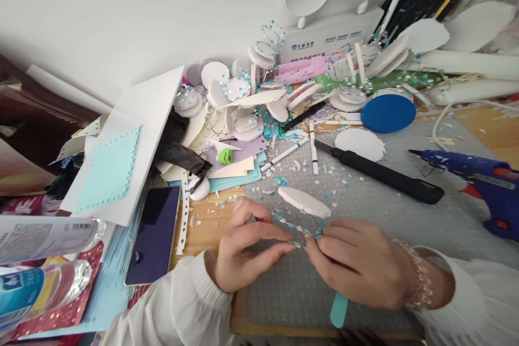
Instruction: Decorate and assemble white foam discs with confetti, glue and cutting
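Note:
Between my two hands hangs a looped wire garland (299, 228) dotted with tiny blue and white paper pieces. The thumb and forefinger of my left hand (253, 246) pinch one part of it at the left. My right hand (360, 259) grips the same strand just beside, with its fingers pressed together. Right behind the loop lies a thin white foam disc (304, 201), apart from both hands. A teal strip with a rounded end (339, 309) sticks out below my right hand; its other end is hidden.
A grey cutting mat (292, 297) lies under my hands, strewn with paper scraps. Right are a black cutter-like tool (381, 175), a blue lid (388, 113) and a blue glue gun (482, 178). White discs with garlands (239, 89) crowd the back. A phone (153, 235) lies left.

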Available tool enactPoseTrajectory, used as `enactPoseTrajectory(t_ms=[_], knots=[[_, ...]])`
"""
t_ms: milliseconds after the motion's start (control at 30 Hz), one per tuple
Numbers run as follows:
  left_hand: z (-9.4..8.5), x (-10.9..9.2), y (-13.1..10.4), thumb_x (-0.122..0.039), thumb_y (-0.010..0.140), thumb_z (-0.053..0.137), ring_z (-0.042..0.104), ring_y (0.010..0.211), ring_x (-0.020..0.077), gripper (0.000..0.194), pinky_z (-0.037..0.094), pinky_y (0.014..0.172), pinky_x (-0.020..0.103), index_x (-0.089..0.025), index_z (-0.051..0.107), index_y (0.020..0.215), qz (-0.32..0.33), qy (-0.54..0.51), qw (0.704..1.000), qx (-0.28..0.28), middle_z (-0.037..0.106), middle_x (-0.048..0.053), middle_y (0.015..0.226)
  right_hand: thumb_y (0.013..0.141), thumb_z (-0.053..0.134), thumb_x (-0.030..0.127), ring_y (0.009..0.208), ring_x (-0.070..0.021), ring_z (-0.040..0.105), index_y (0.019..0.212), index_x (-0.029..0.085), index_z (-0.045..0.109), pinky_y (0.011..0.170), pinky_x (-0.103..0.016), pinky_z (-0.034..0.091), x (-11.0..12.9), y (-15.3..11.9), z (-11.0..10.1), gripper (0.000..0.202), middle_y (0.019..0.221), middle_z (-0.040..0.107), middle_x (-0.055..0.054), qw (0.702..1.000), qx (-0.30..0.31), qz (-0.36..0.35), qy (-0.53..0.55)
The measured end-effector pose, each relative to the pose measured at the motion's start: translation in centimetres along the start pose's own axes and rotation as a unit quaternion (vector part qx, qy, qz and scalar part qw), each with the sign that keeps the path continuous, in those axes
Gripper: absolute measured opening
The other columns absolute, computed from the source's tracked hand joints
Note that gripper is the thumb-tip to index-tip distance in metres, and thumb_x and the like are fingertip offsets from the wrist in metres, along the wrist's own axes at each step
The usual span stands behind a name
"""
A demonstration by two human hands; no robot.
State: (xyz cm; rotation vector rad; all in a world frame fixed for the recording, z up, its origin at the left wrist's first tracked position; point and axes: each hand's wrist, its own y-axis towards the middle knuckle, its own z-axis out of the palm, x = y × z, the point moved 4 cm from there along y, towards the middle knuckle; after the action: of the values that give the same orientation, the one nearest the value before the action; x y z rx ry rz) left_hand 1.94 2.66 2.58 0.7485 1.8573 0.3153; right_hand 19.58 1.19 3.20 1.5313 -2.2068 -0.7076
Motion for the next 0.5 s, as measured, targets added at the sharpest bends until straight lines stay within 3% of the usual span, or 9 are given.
enactPoseTrajectory(t_ms=[333,500], knots=[[0.22,0.14,-0.09,-0.022,0.086,0.070,0.054,0.076,0.0134,0.006,0.044,0.072,0.029,-0.016,0.070,0.085,-0.031,-0.030,0.999,-0.001,0.055,0.001,0.078,0.089,0.046,0.005,0.058,-0.0134,0.058,0.084,0.015,0.065,0.053,-0.032,0.045,0.25,-0.36,0.46,0.022,0.065,0.061,-0.001,1.000,-0.017,-0.008,-0.006],[-0.15,0.51,-0.25,-0.024,0.084,0.072,0.055,0.077,0.0155,0.010,0.043,0.071,0.031,-0.020,0.073,0.094,-0.058,-0.011,0.998,-0.018,0.058,0.002,0.079,0.091,0.049,0.004,0.051,-0.0101,0.050,0.087,0.015,0.062,0.048,-0.028,0.036,-0.66,-0.31,0.46,0.017,0.057,0.055,0.004,0.999,-0.021,0.046,0.011]])
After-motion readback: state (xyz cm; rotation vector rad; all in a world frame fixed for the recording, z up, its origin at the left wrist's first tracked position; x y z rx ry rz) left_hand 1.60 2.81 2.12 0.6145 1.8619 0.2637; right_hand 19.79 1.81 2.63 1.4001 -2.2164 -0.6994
